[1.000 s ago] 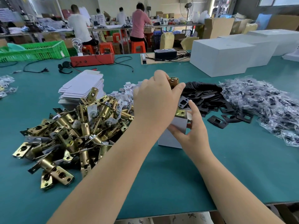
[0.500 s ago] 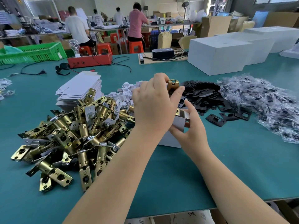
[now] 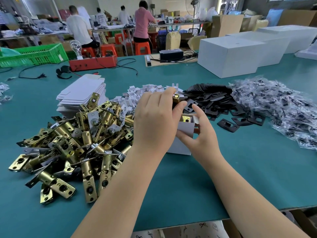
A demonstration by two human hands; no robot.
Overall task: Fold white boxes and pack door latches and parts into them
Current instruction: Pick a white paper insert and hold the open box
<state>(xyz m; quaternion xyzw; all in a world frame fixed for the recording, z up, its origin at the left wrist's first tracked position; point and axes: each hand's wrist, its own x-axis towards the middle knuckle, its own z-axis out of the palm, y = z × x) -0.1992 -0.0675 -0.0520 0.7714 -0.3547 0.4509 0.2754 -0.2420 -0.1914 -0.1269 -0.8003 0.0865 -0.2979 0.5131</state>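
Note:
A small white box [image 3: 184, 131] stands upright on the green table [image 3: 240, 169] at the centre, its top open, with a brass part [image 3: 186, 119] showing inside. My left hand [image 3: 154, 121] grips a brass door latch [image 3: 175, 98] just above the box opening. My right hand [image 3: 200, 140] holds the box from the right side, thumb and fingers round its wall. A big heap of brass latches [image 3: 72, 143] lies to the left. Flat white box blanks [image 3: 82, 91] are stacked behind the heap.
Black strike plates [image 3: 223, 107] spread out to the right of the box, then a pile of clear parts bags [image 3: 283, 107]. Small white card inserts [image 3: 145, 90] lie behind my hands. Large white cartons [image 3: 229, 55] stand at the back right. People work at far benches.
The camera has tilted slightly. My left hand has kept the latch over the box and lowered it a little towards the opening. My right hand stays on the box.

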